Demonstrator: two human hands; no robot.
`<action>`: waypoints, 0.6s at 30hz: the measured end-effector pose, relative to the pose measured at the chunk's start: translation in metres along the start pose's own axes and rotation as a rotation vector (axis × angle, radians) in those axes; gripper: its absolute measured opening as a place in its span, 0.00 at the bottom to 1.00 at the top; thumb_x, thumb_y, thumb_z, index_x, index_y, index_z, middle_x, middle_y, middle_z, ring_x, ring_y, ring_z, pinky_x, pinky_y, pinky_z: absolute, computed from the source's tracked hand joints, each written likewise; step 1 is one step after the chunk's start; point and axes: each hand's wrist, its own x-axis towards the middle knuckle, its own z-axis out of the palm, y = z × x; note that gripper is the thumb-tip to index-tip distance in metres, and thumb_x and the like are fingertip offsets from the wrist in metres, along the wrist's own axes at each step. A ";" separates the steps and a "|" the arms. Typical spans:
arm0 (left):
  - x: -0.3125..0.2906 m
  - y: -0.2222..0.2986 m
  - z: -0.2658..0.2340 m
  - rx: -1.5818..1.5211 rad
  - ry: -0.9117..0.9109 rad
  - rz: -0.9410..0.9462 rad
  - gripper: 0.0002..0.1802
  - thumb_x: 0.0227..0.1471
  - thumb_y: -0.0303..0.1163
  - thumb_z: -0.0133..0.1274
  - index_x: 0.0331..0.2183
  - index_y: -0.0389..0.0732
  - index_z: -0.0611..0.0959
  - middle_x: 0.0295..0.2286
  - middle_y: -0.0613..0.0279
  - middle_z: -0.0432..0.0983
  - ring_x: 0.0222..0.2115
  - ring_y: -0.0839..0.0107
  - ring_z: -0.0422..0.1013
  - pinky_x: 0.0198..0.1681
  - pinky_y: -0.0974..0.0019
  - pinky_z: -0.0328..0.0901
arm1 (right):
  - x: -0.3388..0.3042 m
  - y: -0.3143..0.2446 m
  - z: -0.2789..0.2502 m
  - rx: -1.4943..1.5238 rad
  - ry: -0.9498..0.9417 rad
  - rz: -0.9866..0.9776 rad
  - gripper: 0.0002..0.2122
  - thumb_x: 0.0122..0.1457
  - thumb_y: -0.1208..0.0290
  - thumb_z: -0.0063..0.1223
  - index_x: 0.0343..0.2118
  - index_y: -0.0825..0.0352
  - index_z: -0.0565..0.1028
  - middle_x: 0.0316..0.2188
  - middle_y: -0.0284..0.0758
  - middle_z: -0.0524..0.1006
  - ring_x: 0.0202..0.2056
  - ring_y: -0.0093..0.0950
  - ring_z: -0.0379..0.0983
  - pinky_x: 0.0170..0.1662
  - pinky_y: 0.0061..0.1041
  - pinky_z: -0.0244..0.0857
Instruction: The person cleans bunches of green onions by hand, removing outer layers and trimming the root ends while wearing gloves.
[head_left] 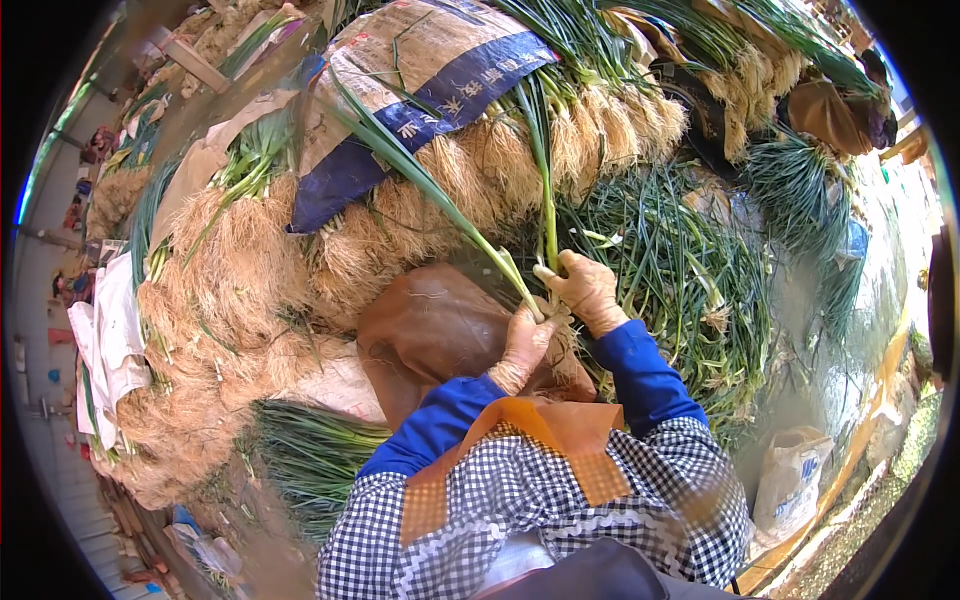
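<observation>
Low over my lap, my left hand [525, 347] is closed round the pale lower end of a long green onion [440, 200], whose leaves slant up to the left. Close beside it, my right hand [588, 290] is closed on a second green onion [548, 195] that points almost straight up, its thumb and index finger near the stalk. Both hands wear thin, soiled, pale gloves. Roots and peel hang between the hands, partly hidden by the fingers. Beneath them a brown apron [435, 325] covers my lap.
Root-on green onion bundles [250, 255] are heaped ahead and left, partly under a beige-and-blue sack [420, 60]. Loose green leaves [690, 290] pile up on the right. Another green bundle [310, 455] lies by my left elbow. A white bag [792, 480] stands at lower right.
</observation>
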 end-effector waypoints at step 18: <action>-0.009 0.051 0.008 -0.416 -0.095 -0.306 0.11 0.54 0.27 0.47 0.41 0.40 0.71 0.27 0.57 0.74 0.23 0.69 0.72 0.26 0.70 0.70 | 0.054 0.022 0.018 1.131 -0.315 0.262 0.18 0.58 0.55 0.47 0.36 0.69 0.74 0.17 0.27 0.70 0.18 0.18 0.64 0.22 0.18 0.57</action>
